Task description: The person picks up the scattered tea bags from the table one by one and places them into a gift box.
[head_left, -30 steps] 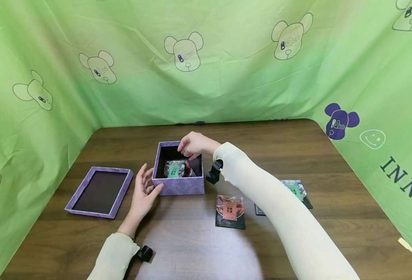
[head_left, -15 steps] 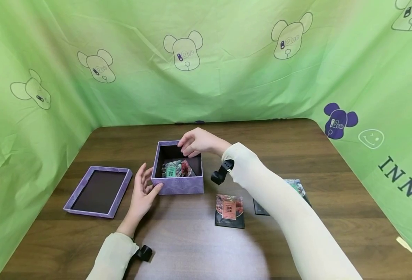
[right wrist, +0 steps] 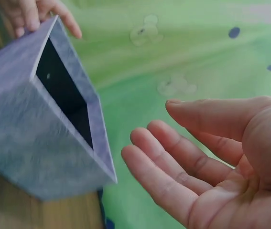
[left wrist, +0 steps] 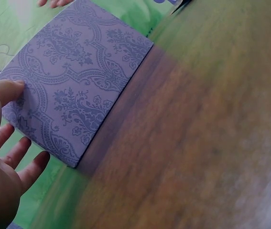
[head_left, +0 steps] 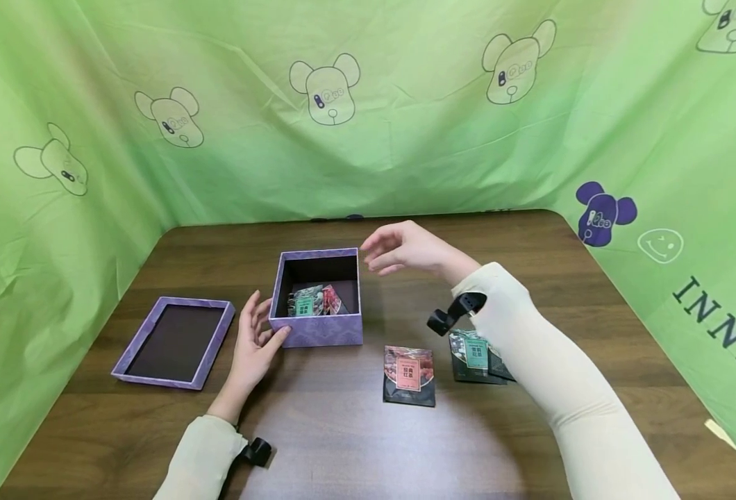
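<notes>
A purple patterned box (head_left: 315, 331) without its lid stands on the table, opening upward. Inside lie a green-labelled tea sachet (head_left: 305, 301) and a reddish one (head_left: 330, 300), leaning on each other. My left hand (head_left: 257, 345) is at the box's front left corner, thumb on the front wall; the left wrist view shows its other fingers loosely spread beside the left side. Just right of the box, raised over the table, is my right hand (head_left: 408, 248). The right wrist view shows its fingers extended, apart from the box, with nothing in them.
The purple lid (head_left: 174, 342) lies inside up at the left. A red-labelled tea sachet (head_left: 408, 376) lies right of the box's front. Green-labelled sachets (head_left: 471, 357) overlap farther right, partly under the right sleeve. A green printed cloth (head_left: 393, 153) hangs behind the table.
My right hand has come up out of the box and moved right, past its right wall. The sachets inside show more fully. My left hand stays at the box corner.
</notes>
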